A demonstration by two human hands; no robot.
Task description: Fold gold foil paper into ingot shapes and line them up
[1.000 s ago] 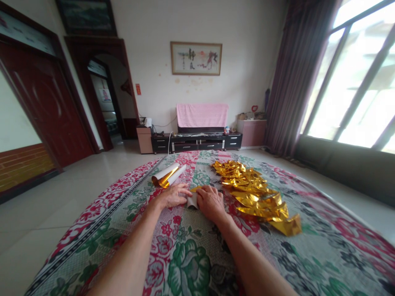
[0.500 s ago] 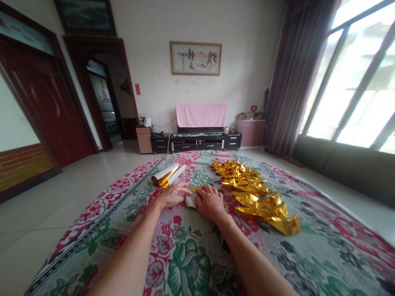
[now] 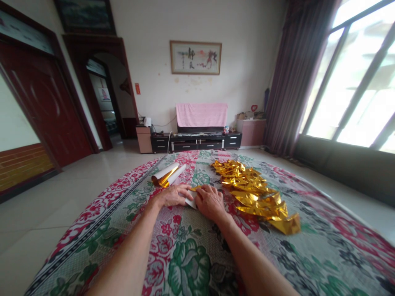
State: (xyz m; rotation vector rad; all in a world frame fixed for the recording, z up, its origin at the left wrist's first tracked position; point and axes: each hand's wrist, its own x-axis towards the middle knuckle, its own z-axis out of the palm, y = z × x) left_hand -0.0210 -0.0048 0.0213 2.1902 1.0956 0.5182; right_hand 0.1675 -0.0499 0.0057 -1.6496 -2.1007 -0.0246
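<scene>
Both hands work at a small sheet of gold foil paper (image 3: pixel 191 202), white on its back, lying on the tablecloth in front of me. My left hand (image 3: pixel 174 195) has its fingers bent together at the sheet's left side. Over its right side curls my right hand (image 3: pixel 211 201), the fingers pressing it down and covering much of it. A strip of gold shows between the fingertips at the far edge. To the right lies a row of folded gold foil pieces (image 3: pixel 257 188), overlapping one another. Beyond my left hand rest curled gold-and-white sheets (image 3: pixel 168 175).
The round table wears a flowered tablecloth (image 3: pixel 189 267) in green, pink and grey. Past it stands a low black cabinet (image 3: pixel 197 144) with a pink cloth (image 3: pixel 201 115) above. A curtain (image 3: pixel 285 78) and window are at the right, a red door (image 3: pixel 46 94) at the left.
My left hand has shifted slightly right and closer over the sheet. The sheet's near white part, curled before, now looks flatter and narrower. My right hand has hardly moved.
</scene>
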